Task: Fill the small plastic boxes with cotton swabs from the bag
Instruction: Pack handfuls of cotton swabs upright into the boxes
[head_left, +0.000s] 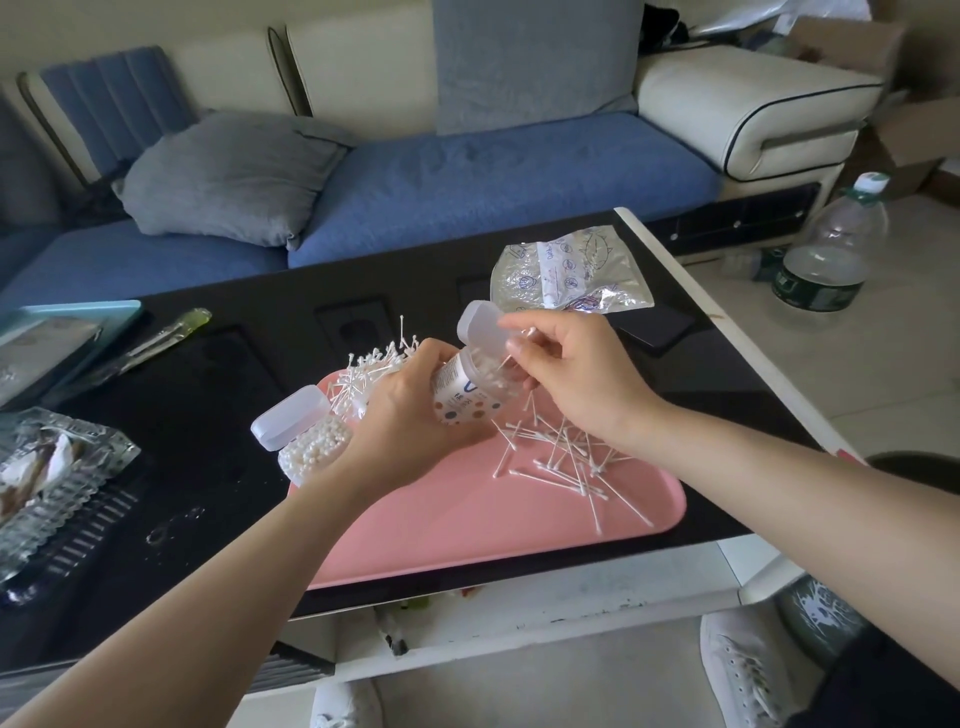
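My left hand (410, 410) grips a small clear plastic box (467, 387) with a dotted label, tilted, its hinged lid (480, 325) open at the top. My right hand (566, 369) pinches cotton swabs at the box's mouth. A second small box (311, 449), packed with swabs and with its lid (290, 418) open, stands at the left edge of the pink tray (467, 519). Loose swabs (566, 457) lie scattered on the tray's right side, and a pile of swabs (371, 366) sits behind my left hand. The flat, clear swab bag (566, 273) lies on the black table beyond.
The black table (208, 389) carries a yellow-handled tool (156, 340), a teal tray (62, 332) at the left and a clear blister pack (52, 478) at the near left. A dark phone (654, 325) lies right of my hand. A large water bottle (831, 249) stands on the floor at right.
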